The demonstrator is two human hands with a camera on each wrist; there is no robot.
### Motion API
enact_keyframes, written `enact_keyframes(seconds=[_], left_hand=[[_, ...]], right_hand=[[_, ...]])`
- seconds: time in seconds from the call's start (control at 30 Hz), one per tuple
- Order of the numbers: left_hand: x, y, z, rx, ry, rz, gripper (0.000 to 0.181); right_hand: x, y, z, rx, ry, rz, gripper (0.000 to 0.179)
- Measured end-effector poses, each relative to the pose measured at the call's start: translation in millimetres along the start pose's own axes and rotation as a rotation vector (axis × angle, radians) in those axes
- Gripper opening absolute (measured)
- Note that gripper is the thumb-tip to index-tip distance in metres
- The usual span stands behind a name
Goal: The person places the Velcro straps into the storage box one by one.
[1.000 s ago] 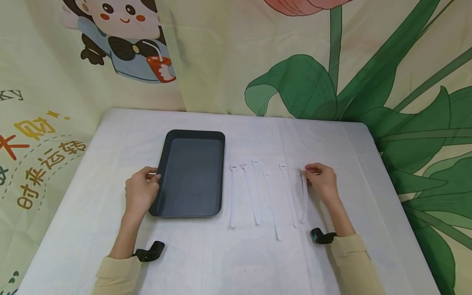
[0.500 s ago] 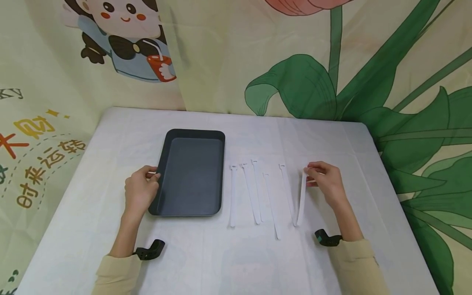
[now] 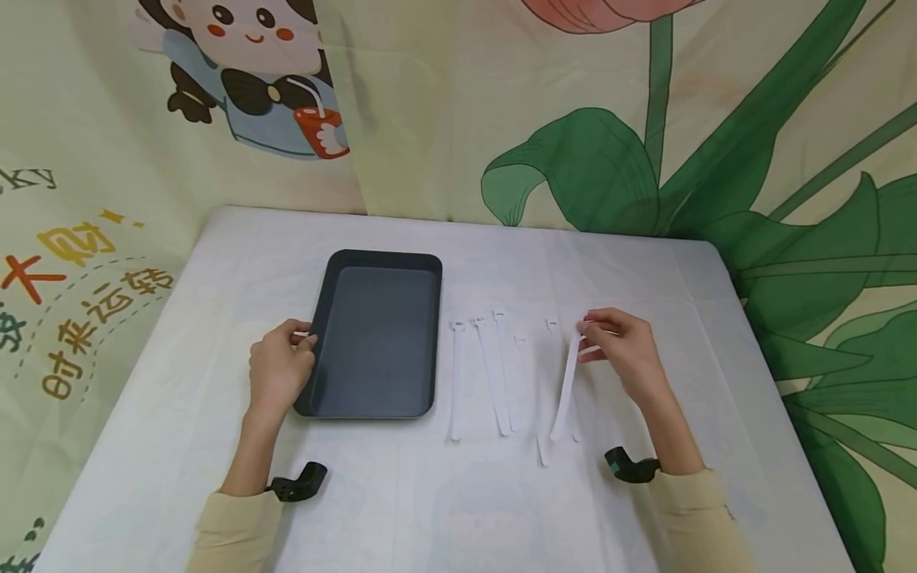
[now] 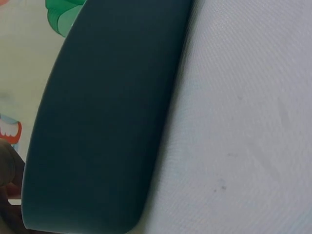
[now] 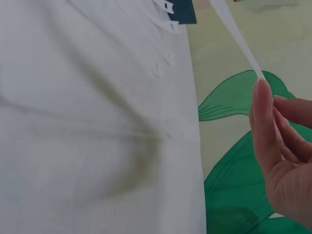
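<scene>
In the head view my left hand (image 3: 282, 364) holds the left rim of a dark grey rectangular tray (image 3: 380, 342), its thumb and fingers at the edge. Only a few of its fingers (image 4: 7, 170) show in the left wrist view, beside the tray wall (image 4: 102, 117). My right hand (image 3: 622, 350) pinches a white cable tie (image 3: 566, 386) by its upper end; the strip slants down to the left, raised off the table. Several more white cable ties (image 3: 456, 382) lie lengthwise between the tray and my right hand, one of them partly hidden behind the held strip.
A white cloth covers the table (image 3: 487, 517). Behind it hangs a printed fabric backdrop (image 3: 423, 103) with a cartoon figure and green leaves. Black wrist cameras (image 3: 299, 482) sit at both sleeves, low over the cloth.
My right hand has lifted the cable tie off the cloth and carried it a little left, over the neighbouring ties. My left hand stays at the tray's edge. The head view has shifted slightly.
</scene>
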State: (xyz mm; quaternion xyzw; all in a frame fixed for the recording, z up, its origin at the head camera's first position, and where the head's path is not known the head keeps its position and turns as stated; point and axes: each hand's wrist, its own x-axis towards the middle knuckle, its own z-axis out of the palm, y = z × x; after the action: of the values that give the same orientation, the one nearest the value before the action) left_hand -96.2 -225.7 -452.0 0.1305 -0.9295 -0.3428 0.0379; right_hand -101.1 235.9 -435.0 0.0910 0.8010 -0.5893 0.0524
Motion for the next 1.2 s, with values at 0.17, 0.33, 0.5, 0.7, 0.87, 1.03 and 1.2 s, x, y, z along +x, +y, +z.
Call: enact_keyframes(seconds=[0.17,0.33,0.5,0.7,0.87,1.03,1.2], left_hand=[[-0.5,-0.6,0.0,0.003,-0.005,-0.007,0.030],[-0.4,-1.1,-0.4,-0.002,-0.012,-0.008,0.031],[-0.7,-1.2,-1.4,-0.004,-0.015,-0.007,0.031],[0.0,-1.5,-2.0,-0.007,-0.018,-0.014,0.030],[0.9,-1.7,-3.2,-0.002,-0.022,-0.024,0.030],[1.3,-1.7,-3.3,-0.005,-0.028,-0.025,0.030],[1.6,-2.0,-2.4,-0.010,-0.028,-0.026,0.030]], right_hand=[[0.6,-6,11,0.037,-0.040,-0.035,0.033],[1.7,-12,23,0.088,-0.074,-0.038,0.028],[2.0,-17,36,0.118,-0.107,-0.044,0.028],[2.8,-24,51,0.155,-0.145,-0.057,0.029],[4.6,-30,61,0.185,-0.173,-0.087,0.024],[7.3,-33,70,0.212,-0.199,-0.095,0.024],[10.1,-36,79,0.233,-0.225,-0.108,0.023]])
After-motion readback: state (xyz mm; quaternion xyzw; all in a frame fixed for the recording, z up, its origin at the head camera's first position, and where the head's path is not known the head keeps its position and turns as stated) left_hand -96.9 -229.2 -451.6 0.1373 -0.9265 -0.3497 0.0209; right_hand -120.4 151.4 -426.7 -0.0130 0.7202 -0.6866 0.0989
